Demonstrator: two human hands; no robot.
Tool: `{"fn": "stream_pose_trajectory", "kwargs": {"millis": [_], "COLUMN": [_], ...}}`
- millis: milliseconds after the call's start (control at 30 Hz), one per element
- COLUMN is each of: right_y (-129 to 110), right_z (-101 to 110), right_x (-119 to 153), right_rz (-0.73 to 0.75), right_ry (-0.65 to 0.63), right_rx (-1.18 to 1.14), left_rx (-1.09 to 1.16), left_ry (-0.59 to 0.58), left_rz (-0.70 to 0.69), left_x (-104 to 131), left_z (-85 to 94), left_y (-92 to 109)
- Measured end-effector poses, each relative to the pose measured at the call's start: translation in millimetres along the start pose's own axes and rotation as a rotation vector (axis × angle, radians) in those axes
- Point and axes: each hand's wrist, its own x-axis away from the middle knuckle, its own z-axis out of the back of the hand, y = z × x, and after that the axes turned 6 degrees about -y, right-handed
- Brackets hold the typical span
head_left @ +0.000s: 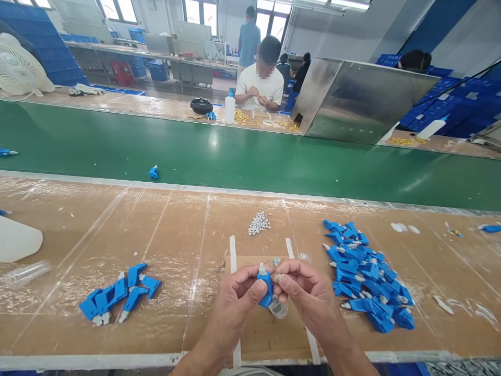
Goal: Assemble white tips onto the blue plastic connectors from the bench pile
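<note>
My left hand (243,292) holds a blue plastic part (266,288) with a whitish tip pointing up, pinched between thumb and fingers. Close beside it on the right, my right hand (303,284) has thumb and forefinger pressed together on a tiny pale piece (278,278), too small to make out. Beneath the hands a small round clear dish (278,309) is partly hidden. A heap of small grey pieces (259,223) lies beyond the hands. Many blue parts (371,277) are piled to the right, and several more (119,293) lie at the left.
White tape strips (234,256) run along the brown tabletop (176,318). A clear tube (28,273) and a white bottle (18,239) lie at far left. Behind is a green belt (235,162) with a blue part (154,172) on it. Across it sits a person in a white shirt (260,86).
</note>
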Motion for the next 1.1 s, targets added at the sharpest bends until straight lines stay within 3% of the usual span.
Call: {"fn": "stream_pose_trajectory", "kwargs": {"millis": [400, 733, 867, 1000, 1100], "right_y": [-16, -20, -14, -8, -6], "right_z": [-3, -6, 0, 8, 16], "right_x": [9, 12, 8, 4, 1], "right_rz": [0.025, -0.007, -0.046, -0.210, -0.285], "right_ry": [-0.014, 0.040, 0.034, -0.033, -0.040], "right_rx": [0.112, 0.270, 0.076, -0.278, -0.349], "left_rx": [-0.110, -0.288, -0.421, -0.487, -0.532], "left_ry": [-0.027, 0.042, 0.003, -0.103, -0.148], "left_rz": [0.000, 0.022, -0.026, -0.026, -0.004], "left_x": [3, 0, -4, -7, -7], "left_z": [-4.8, -1.3, -2.2, -5.5, -11.6], "left_y": [-5, -3, 5, 15, 20]}}
